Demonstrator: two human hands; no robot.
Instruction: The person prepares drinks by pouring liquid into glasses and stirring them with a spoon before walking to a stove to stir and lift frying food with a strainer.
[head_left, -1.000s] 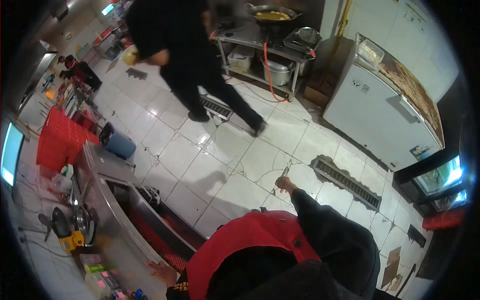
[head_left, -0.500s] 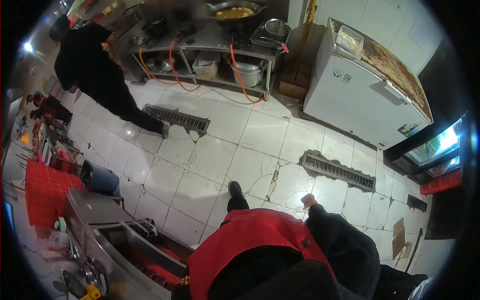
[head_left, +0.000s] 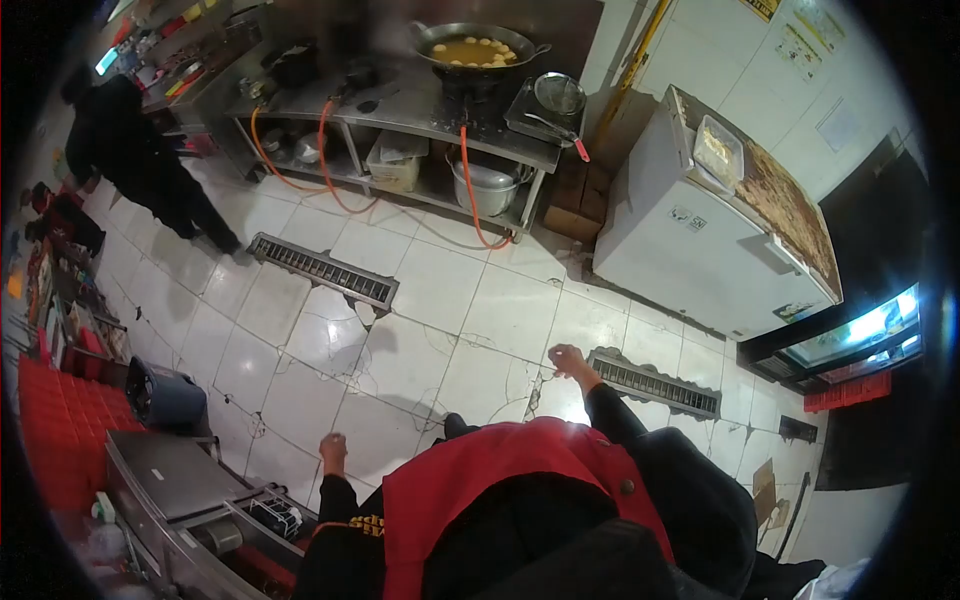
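Observation:
My left hand (head_left: 333,452) hangs low on the left of my body, over the white tiles, with its fingers curled in and nothing visible in them. In front of me on the right is my right hand (head_left: 571,362), its fingers loosely bent and a little apart, also without any visible object. It appears over the floor beside the near end of a metal drain grate (head_left: 655,384). Neither hand appears to touch anything. Between my arms shows the red apron (head_left: 530,450) I wear over black sleeves.
A steel stove table (head_left: 420,118) bears a wok (head_left: 475,50) of oil with pale round pieces. A white chest freezer (head_left: 700,230) stands right of it. A person in black (head_left: 140,150) is far left. A steel counter (head_left: 165,475) and a bin (head_left: 168,390) flank my left.
My left hand has come into view, and my right hand has swung forward and left. The person in black is farther away to the left. The camera view has shifted.

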